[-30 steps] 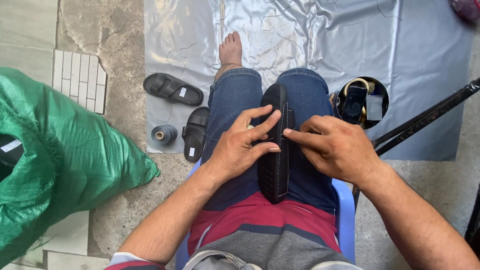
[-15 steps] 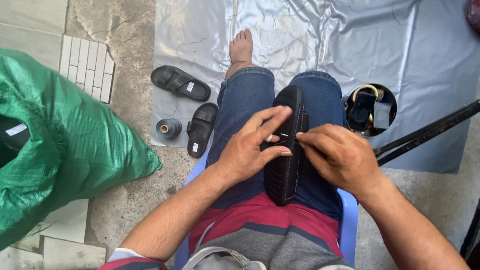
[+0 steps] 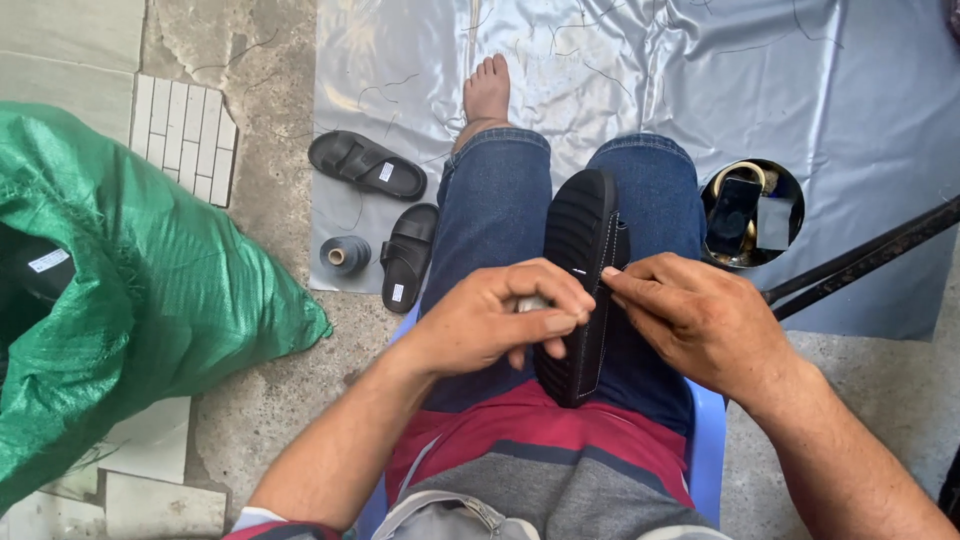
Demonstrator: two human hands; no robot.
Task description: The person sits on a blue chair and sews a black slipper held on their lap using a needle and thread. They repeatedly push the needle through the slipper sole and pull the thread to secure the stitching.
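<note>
From the head camera we look down at our lap. A black sandal (image 3: 578,290) lies sole up on our legs, between our two hands. Our left hand (image 3: 495,320) curls over its near side, with the fingers closed around the edge. Our right hand (image 3: 700,320) pinches the other edge near the top, with finger and thumb pressed together. We cannot tell if something thin, like a needle, sits in that pinch. A row of small light stitches runs along the right edge of the sole. It looks to us as if the sewing on this sandal is partly done, but we cannot tell how much of the edge is left.

On the floor to our left, two more black sandals lie on a shiny grey sheet (image 3: 850,90). The far sandal (image 3: 366,165) has a small white square label on its strap. The near sandal (image 3: 408,256) has one too, close to its end. A grey spool of thread (image 3: 345,255) stands just beside the near one. We think these two may already be finished, or may be waiting.

A big green sack (image 3: 130,300) fills the left side. A little white tag (image 3: 48,261) shows in the dark opening. On our right sits a round tin (image 3: 752,212) with small things inside.
</note>
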